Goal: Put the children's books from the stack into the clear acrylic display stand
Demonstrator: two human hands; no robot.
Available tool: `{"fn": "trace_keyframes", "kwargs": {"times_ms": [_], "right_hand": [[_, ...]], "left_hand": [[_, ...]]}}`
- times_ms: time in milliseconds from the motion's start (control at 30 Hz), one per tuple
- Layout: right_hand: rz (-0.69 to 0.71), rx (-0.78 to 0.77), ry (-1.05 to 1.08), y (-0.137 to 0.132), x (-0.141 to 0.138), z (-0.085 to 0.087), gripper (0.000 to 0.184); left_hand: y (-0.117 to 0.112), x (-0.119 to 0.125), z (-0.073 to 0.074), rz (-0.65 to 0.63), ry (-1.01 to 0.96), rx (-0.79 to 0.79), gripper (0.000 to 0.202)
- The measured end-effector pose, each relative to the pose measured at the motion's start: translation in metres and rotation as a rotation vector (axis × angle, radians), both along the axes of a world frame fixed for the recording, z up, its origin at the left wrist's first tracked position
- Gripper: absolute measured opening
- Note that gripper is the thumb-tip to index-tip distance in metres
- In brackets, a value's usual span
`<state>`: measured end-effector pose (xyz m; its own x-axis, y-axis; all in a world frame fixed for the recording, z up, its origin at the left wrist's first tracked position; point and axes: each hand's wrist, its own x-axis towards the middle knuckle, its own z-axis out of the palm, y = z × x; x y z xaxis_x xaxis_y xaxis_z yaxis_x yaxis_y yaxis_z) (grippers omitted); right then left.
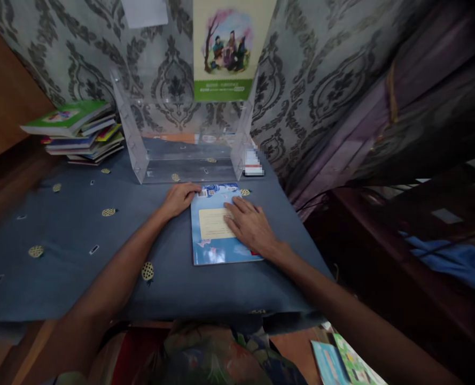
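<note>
A thin blue book point(215, 247) with a pale yellow label lies flat on the blue tablecloth point(80, 240). My right hand point(250, 224) rests flat on the book's right half, fingers stretched out towards the label. My left hand point(179, 199) lies at the book's top left corner with its fingers curled over the edge. A clear acrylic stand point(189, 166) sits just beyond the book against the wall.
A stack of colourful books point(79, 131) sits at the table's back left. A green-and-cream booklet point(227, 48) stands in the acrylic stand. A small white object point(254, 164) lies right of the stand. More books point(345, 363) lie low at the right. Dark furniture point(401, 240) borders the right.
</note>
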<state>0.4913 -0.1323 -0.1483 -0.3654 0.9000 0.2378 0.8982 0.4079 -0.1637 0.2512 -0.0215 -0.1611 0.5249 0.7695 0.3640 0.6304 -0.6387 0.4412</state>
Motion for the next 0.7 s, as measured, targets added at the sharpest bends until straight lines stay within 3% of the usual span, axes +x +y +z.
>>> {"fn": "trace_keyframes", "kwargs": {"times_ms": [233,467,567,700], "right_hand": [[-0.007,0.035,0.037,-0.032,-0.013,0.002,0.034],[0.233,-0.186,0.328,-0.08,-0.052,0.031,0.025],[0.313,-0.255,0.47,-0.083,-0.062,0.037,0.021],[0.451,-0.332,0.589,-0.071,-0.068,0.032,0.022]], "left_hand": [[-0.014,0.015,0.018,0.048,0.197,0.135,0.024],[-0.008,0.02,0.033,-0.074,0.243,0.029,0.036],[-0.008,0.025,0.037,-0.09,0.311,0.006,0.046],[-0.02,0.038,0.036,-0.118,0.448,0.011,0.061]]}}
